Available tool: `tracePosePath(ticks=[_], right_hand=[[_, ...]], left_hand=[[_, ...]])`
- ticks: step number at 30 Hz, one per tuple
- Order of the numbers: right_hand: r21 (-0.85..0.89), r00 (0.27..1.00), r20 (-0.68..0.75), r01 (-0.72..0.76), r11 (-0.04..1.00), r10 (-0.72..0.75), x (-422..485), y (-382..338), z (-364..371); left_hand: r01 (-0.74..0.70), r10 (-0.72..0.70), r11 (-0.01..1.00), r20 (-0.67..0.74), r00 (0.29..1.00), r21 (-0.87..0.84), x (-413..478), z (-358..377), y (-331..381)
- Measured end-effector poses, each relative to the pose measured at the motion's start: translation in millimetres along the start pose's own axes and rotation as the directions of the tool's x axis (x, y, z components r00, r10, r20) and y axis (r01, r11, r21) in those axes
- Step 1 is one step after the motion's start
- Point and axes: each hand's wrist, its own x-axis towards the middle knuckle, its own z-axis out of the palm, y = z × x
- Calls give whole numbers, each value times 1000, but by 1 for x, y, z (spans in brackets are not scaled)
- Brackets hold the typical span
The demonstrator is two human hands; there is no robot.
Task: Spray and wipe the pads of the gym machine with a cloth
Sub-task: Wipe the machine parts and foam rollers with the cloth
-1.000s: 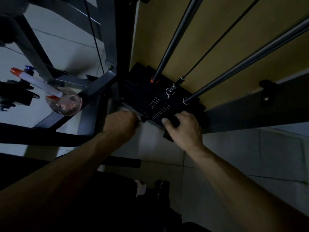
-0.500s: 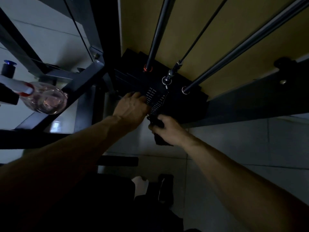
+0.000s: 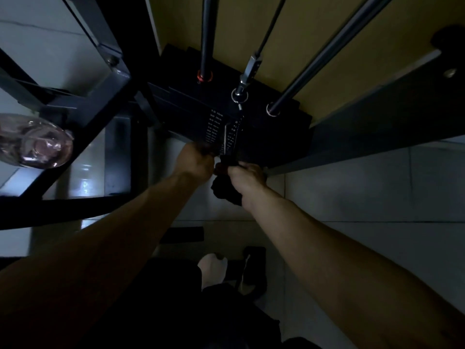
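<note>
Against the labelled front of a dim weight stack (image 3: 191, 104), the right hand (image 3: 247, 176) clutches a dark cloth (image 3: 225, 193) beside the left hand (image 3: 196, 161), whose grip cannot be told.

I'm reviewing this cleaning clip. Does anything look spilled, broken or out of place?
Nothing looks spilled or broken. The spray bottle sits tilted by the frame bar at the left, base toward the camera; how it is held up is unclear. The right hand holds the cloth at the weight stack, not a pad.
</note>
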Motion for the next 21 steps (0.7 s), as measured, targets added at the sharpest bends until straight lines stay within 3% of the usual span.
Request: tracePosePath(ticks=[6, 10, 12, 18, 21], right_hand=[[71, 998, -51, -24, 997, 27, 0, -28, 18], [105, 997, -73, -18, 994, 26, 24, -49, 38], [73, 994, -114, 11, 997, -3, 26, -46, 39], [54, 933, -306, 217, 975, -191, -22, -31, 35], [27, 902, -332, 301, 953, -275, -60, -36, 40]], left_hand=[[-24, 8, 985, -95, 995, -169, -13, -16, 23], [34, -51, 996, -213, 976, -81, -13, -28, 13], [63, -97, 986, -225, 970, -152, -15, -32, 4], [61, -170, 888, -201, 965, -455, -51, -45, 0], [135, -227, 809, -92, 970, -572, -81, -57, 5]])
